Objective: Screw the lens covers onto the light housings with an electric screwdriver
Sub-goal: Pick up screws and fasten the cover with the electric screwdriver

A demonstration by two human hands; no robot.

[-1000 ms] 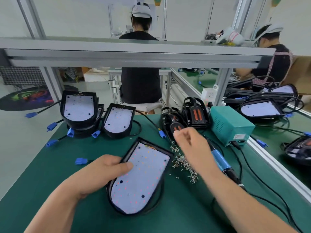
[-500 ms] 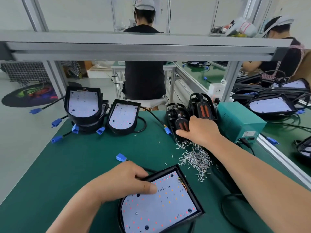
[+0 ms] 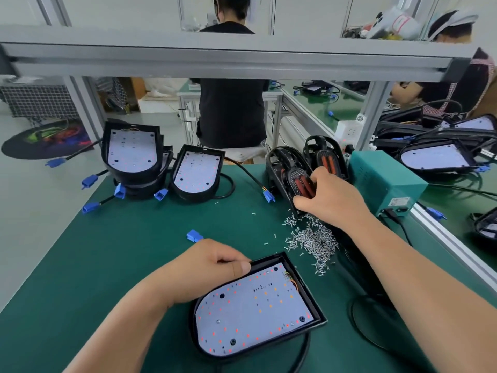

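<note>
A black light housing (image 3: 258,305) with a white LED board lies flat near the table's front edge. My left hand (image 3: 212,267) grips its far left rim, thumb on top. My right hand (image 3: 330,197) reaches back to a black lens cover (image 3: 289,170) with orange strips that leans upright, and its fingers close around that cover's lower edge. A second lens cover (image 3: 326,154) stands just behind. A pile of small silver screws (image 3: 314,238) lies below my right wrist. The electric screwdriver is not visible.
Stacked housings (image 3: 133,154) and one more housing (image 3: 197,170) sit at the back left, with blue connectors (image 3: 195,235) on cables. A teal power box (image 3: 384,181) stands at the right. Black cables (image 3: 371,319) loop by my right forearm. Other people sit beyond the aluminium frame.
My left hand pulled the housing nearer and turned it. My right hand moved from above the screws back to the lens cover and closed on it.
</note>
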